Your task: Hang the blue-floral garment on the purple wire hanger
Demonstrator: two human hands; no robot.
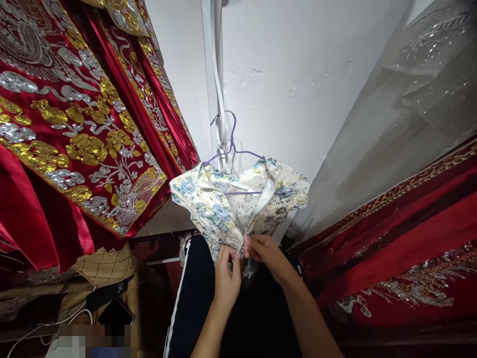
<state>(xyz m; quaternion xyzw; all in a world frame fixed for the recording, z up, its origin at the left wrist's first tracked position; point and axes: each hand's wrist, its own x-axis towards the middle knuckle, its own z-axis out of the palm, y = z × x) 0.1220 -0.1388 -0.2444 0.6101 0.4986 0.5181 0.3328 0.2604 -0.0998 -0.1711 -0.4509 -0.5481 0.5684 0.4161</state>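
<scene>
A cream garment with blue and yellow flowers (223, 204) hangs on a purple wire hanger (233, 149) against the white wall. My left hand (227, 281) and my right hand (266, 256) meet at the garment's front opening, low down, each pinching an edge of the fabric. The fingers are closed on the cloth where the two edges come together; what lies between them is too small to tell.
Red robes with gold and silver embroidery (74, 134) hang at the left. A sheer sequinned cover (402, 129) over red embroidered cloth (402, 253) fills the right. A white strap (218, 74) hangs down the wall. Black phones and cables (108, 303) lie at lower left.
</scene>
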